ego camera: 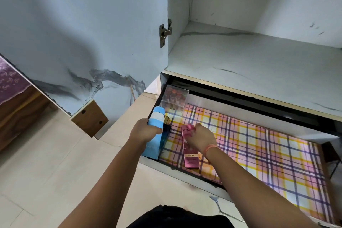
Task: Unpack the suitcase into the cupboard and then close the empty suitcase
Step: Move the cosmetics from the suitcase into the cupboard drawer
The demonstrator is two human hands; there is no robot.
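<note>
From the head camera we looked down into an open cupboard (pixel 259 24) with a pulled-out drawer (pixel 177 169) below a pale marbled shelf (pixel 249 65). The drawer floor was covered by a checked liner (pixel 268 153) in pink, yellow and purple.

Our left hand (pixel 146 131) was at the drawer's left edge, its fingers closed around a light blue tube (pixel 154 133) with a white band near its cap; the tube stood tilted, its lower end down at the drawer's near left corner. Just beside the tube, on its right, we saw a dark blue bottle (pixel 166 135) with a gold cap, standing on the liner and partly hidden by the tube.

Our right hand (pixel 200 138), with an orange band (pixel 210 149) on the wrist, was over the near left part of the drawer. Its fingers were curled shut on a small pink thing (pixel 190 127) at the top end of a long pink box (pixel 190 152); we could not tell whether that thing was a cap or a separate item. The box lay flat on the liner, near the drawer front.

At the drawer's far left corner stood a clear case (pixel 174 99) holding rows of small reddish tubes.

The cupboard door (pixel 83 33) hung open at left, with tiled floor (pixel 46 163) beneath it. The suitcase was out of view.
</note>
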